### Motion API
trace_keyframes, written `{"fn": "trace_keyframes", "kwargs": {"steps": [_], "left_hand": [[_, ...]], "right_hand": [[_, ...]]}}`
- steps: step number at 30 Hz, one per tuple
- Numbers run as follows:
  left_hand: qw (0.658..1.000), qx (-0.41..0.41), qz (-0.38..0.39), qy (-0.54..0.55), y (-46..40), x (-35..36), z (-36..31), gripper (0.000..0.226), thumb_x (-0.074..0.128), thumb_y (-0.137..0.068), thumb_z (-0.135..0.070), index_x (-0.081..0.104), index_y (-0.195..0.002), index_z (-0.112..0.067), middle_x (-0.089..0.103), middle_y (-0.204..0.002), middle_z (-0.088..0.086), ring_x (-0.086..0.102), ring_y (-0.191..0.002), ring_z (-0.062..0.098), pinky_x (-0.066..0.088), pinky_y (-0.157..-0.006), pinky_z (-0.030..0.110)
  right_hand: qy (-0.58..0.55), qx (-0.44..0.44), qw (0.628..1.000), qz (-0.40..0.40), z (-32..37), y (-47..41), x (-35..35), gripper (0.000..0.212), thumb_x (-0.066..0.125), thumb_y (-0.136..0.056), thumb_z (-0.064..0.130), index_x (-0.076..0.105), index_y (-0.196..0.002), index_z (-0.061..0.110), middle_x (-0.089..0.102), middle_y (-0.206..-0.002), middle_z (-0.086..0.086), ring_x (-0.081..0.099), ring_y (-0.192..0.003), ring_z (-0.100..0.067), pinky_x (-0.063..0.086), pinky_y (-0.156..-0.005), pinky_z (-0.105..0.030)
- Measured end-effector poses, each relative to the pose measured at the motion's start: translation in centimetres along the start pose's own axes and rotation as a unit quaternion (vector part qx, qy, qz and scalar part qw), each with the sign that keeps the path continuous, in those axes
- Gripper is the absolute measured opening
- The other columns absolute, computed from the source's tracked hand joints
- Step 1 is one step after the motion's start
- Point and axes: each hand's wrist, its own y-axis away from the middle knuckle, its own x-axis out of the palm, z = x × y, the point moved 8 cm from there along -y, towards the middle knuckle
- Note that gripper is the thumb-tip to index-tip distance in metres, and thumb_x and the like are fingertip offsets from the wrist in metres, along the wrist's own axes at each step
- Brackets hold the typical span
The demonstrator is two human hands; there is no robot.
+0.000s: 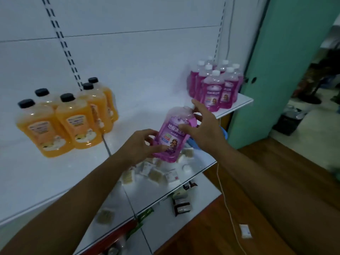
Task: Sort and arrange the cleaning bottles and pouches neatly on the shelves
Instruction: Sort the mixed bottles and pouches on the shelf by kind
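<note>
Purple pouch [173, 133] was grasped low by the left hand [139, 146] and near its spout by the right hand [202, 124], above the shelf [36, 181].

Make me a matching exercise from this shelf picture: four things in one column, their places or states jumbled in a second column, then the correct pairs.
Things:
1. orange bottles
2. purple bottles
3. purple pouch
4. small packets

Places or states:
A. scattered on the lower shelf
B. held in the air by the left hand and right hand
C. standing grouped at the top shelf's right end
D. standing grouped on the top shelf's left part

Pairs: 1-D, 2-C, 3-B, 4-A
</note>
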Motion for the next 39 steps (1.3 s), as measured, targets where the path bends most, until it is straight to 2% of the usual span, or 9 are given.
{"fn": "trace_keyframes", "kwargs": {"steps": [4,9,14,19,23,26,31,35,39], "left_hand": [[0.997,0.045,0.005,-0.066,-5.5,3.1,-1.8,0.053,0.080,-0.069,-0.044,0.065,-0.112,-0.019,0.069,-0.101,0.000,0.067,-0.087,0.018,0.057,-0.081,0.041],[0.995,0.070,-0.028,-0.057,-13.7,3.8,-1.6,0.047,0.081,-0.075,-0.032,0.062,-0.114,-0.013,0.070,-0.100,0.002,0.067,-0.085,0.020,0.057,-0.081,0.040],[0.996,0.052,-0.037,-0.054,-22.9,2.9,0.3,0.048,0.081,-0.074,-0.036,0.061,-0.112,-0.016,0.069,-0.098,-0.004,0.065,-0.081,0.010,0.048,-0.067,0.018],[0.999,0.021,-0.031,-0.028,-29.5,2.8,2.5,0.053,0.084,-0.066,-0.038,0.063,-0.109,-0.015,0.072,-0.096,-0.002,0.069,-0.084,0.015,0.055,-0.077,0.031],[0.999,0.021,-0.038,-0.027,-32.5,3.3,3.0,0.056,0.076,-0.063,-0.050,0.063,-0.109,-0.019,0.072,-0.099,-0.003,0.069,-0.088,0.014,0.054,-0.083,0.035],[0.999,0.018,-0.040,-0.025,-33.6,3.7,3.4,0.053,0.074,-0.066,-0.048,0.064,-0.109,-0.019,0.072,-0.096,-0.004,0.069,-0.086,0.015,0.055,-0.084,0.039],[0.998,0.011,-0.041,-0.055,-34.1,3.9,3.9,0.051,0.079,-0.071,-0.048,0.064,-0.112,-0.024,0.072,-0.099,-0.006,0.068,-0.085,0.012,0.056,-0.082,0.038],[0.987,-0.010,-0.050,-0.152,-32.9,4.1,4.0,0.067,0.069,-0.080,-0.053,0.051,-0.136,-0.021,0.064,-0.126,-0.001,0.062,-0.112,0.020,0.049,-0.097,0.039],[0.963,-0.047,-0.073,-0.256,-29.6,3.4,4.0,0.081,0.050,-0.084,-0.070,0.034,-0.149,-0.024,0.046,-0.149,0.001,0.047,-0.133,0.026,0.039,-0.109,0.048]], "right_hand": [[0.081,-0.048,0.995,-0.025,-0.2,-2.9,-3.0,0.083,0.079,-0.077,0.020,0.035,-0.147,0.022,0.050,-0.133,0.002,0.049,-0.114,-0.008,0.045,-0.097,-0.024],[0.163,-0.097,0.981,-0.038,-1.0,-9.2,-3.5,0.082,0.077,-0.080,0.017,0.032,-0.148,0.020,0.047,-0.140,0.000,0.044,-0.124,-0.010,0.032,-0.098,-0.013],[0.219,-0.099,0.970,-0.049,-3.2,-17.3,-2.1,0.080,0.075,-0.082,0.014,0.032,-0.148,0.021,0.045,-0.144,-0.003,0.042,-0.129,-0.016,0.024,-0.098,-0.012],[0.226,-0.088,0.969,-0.051,-6.2,-23.1,-0.6,0.077,0.073,-0.081,0.002,0.035,-0.147,0.017,0.044,-0.145,-0.006,0.042,-0.132,-0.019,0.018,-0.097,0.002],[0.211,-0.077,0.973,-0.059,-7.7,-26.0,-0.5,0.080,0.068,-0.077,-0.006,0.035,-0.146,0.016,0.043,-0.145,-0.006,0.040,-0.133,-0.019,0.027,-0.103,-0.012],[0.220,-0.069,0.971,-0.058,-8.1,-27.0,0.0,0.087,0.069,-0.072,-0.009,0.030,-0.147,0.012,0.039,-0.145,-0.009,0.038,-0.134,-0.021,0.034,-0.107,-0.023],[0.225,-0.045,0.972,-0.048,-8.5,-27.2,0.4,0.094,0.071,-0.073,-0.003,0.020,-0.151,0.014,0.030,-0.150,-0.010,0.029,-0.139,-0.025,0.033,-0.110,-0.031],[0.252,-0.099,0.960,-0.068,-7.0,-26.3,0.1,0.088,0.068,-0.082,0.011,0.016,-0.152,0.011,0.011,-0.158,-0.017,0.006,-0.148,-0.032,0.018,-0.119,-0.042],[0.284,-0.182,0.941,-0.036,-4.9,-24.4,1.0,0.078,0.065,-0.087,0.029,0.023,-0.151,0.013,0.013,-0.160,-0.013,0.007,-0.148,-0.031,0.013,-0.120,-0.041]]}}
